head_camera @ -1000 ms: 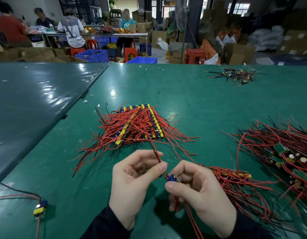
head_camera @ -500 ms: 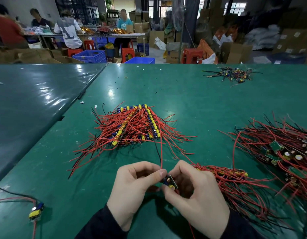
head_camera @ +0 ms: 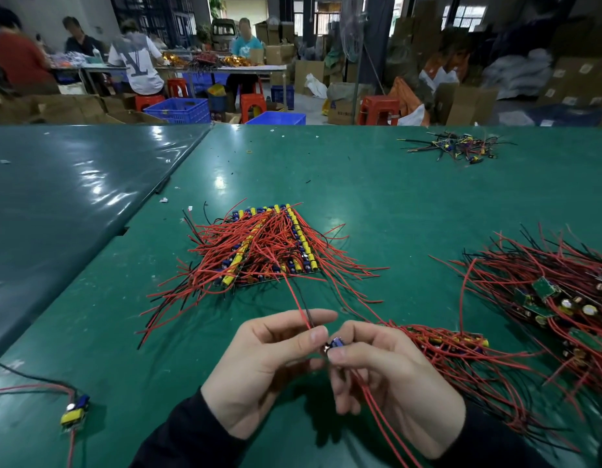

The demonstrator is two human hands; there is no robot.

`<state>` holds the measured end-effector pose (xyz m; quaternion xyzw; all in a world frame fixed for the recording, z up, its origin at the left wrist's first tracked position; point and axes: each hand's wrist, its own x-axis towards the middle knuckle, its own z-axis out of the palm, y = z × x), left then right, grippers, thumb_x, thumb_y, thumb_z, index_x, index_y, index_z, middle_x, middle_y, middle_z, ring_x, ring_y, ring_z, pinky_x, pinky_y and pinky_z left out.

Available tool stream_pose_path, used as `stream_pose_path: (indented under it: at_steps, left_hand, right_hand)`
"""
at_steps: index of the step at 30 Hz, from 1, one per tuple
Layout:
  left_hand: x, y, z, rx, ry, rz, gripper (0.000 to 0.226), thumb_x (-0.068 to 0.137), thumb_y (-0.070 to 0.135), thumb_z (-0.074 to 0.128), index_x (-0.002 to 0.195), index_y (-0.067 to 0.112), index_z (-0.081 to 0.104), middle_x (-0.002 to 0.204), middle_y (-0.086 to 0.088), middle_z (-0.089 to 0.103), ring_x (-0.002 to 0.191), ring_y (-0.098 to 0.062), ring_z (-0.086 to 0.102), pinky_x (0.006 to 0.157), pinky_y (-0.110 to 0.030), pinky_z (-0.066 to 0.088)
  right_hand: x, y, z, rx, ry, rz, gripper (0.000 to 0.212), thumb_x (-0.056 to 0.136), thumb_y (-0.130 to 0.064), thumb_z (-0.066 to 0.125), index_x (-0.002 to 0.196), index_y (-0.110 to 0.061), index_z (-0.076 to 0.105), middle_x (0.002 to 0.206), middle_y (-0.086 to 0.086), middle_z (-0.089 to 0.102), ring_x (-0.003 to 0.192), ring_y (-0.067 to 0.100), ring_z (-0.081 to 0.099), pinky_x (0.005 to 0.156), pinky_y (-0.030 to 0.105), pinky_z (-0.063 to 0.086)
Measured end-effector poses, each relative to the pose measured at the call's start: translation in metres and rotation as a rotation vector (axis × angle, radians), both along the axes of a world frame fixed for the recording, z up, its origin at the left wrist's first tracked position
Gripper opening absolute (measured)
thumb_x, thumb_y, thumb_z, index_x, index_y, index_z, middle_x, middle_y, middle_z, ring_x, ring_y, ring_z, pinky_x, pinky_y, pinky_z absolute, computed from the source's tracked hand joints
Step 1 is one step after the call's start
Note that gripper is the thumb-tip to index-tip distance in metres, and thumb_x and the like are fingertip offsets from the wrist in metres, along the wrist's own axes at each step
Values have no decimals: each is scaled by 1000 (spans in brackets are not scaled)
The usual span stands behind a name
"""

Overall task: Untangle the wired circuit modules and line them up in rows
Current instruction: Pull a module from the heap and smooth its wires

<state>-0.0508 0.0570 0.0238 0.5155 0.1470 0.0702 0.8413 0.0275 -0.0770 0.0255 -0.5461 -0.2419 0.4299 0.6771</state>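
Observation:
A small circuit module (head_camera: pixel 336 343) with a blue part sits between my two hands, just above the green table (head_camera: pixel 377 204). My left hand (head_camera: pixel 262 369) pinches its red and black wires (head_camera: pixel 301 307) between thumb and forefinger. My right hand (head_camera: pixel 391 383) pinches the module itself, with more red wires trailing down past its palm. Ahead lies the lined-up stack of modules (head_camera: pixel 269 246), yellow and blue parts in rows, red wires fanned out. A tangled pile of modules (head_camera: pixel 559 298) lies at the right, and a smaller bundle (head_camera: pixel 451 342) sits beside my right hand.
One loose module (head_camera: pixel 75 412) with a yellow part lies at the near left. A small heap of dark-wired parts (head_camera: pixel 458 148) sits at the far right of the table. A second, darker table (head_camera: pixel 66 197) adjoins on the left. People work at benches beyond.
My hands have stayed close together on the module. The wires in my left fingers now lean up and left toward the lined-up stack, and the module has turned slightly.

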Motion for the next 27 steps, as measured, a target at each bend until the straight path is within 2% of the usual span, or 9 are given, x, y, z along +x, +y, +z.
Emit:
stream_pose_path:
  at_steps: [7,12,14,15,17,20,23,25,27]
  left_hand:
    - [0,-2,0,51,-31,54,25,46,16,75,69,7,77,64,-8,69,58,-12,63,57,-19,53]
    - [1,-7,0,366,-156,302,23,45,18,78,64,5,76,63,-9,70,58,-12,63,56,-17,49]
    - [2,-9,0,410,-150,351,21,46,18,77,62,6,75,61,-9,70,56,-11,63,55,-17,49]
    - [2,-8,-1,369,-128,331,21,45,17,77,62,6,75,61,-9,70,55,-12,63,54,-17,50]
    - [2,-6,0,138,-82,196,23,43,14,80,63,4,75,60,-12,68,51,-15,63,51,-20,52]
    - [0,-2,0,-114,-70,51,49,25,13,95,67,-1,74,60,-18,67,50,-21,65,48,-23,52]
    - [-1,-2,0,-104,-91,41,54,21,18,97,66,0,74,61,-17,68,52,-22,67,49,-23,53]
    - [0,-3,0,-33,-96,84,44,29,14,95,65,1,74,60,-16,68,51,-20,65,49,-23,53]
    - [1,-2,-1,62,-83,149,28,39,7,87,64,3,74,60,-17,67,50,-19,63,51,-23,53]
  right_hand:
    - [2,-3,0,23,66,71,15,58,-26,73,62,-15,62,55,11,58,40,17,55,40,19,39]
    - [1,1,-4,-18,75,8,13,64,-14,71,64,-12,59,54,14,59,38,20,56,38,19,39]
    - [1,1,-4,-35,86,3,12,64,-14,69,66,-10,57,54,13,59,37,19,56,37,19,38]
    - [1,1,-4,-36,114,18,14,65,-14,68,68,-9,55,54,13,59,37,19,55,37,19,38]
    - [3,-1,-2,-37,214,72,24,62,-16,70,76,-6,54,53,11,57,37,18,53,38,20,40]
    - [5,-4,-1,-30,413,151,52,46,-16,81,91,-4,58,52,10,54,37,18,49,38,22,42]
    - [6,-5,0,-12,489,182,59,42,-16,88,94,-3,64,53,10,54,37,17,49,39,23,42]
    - [5,-4,-1,-18,394,151,49,52,-15,80,94,-2,60,52,9,54,37,16,49,39,22,41]
    - [2,-2,-1,-8,216,70,31,56,-21,74,77,-7,57,52,10,55,38,16,50,39,20,40]
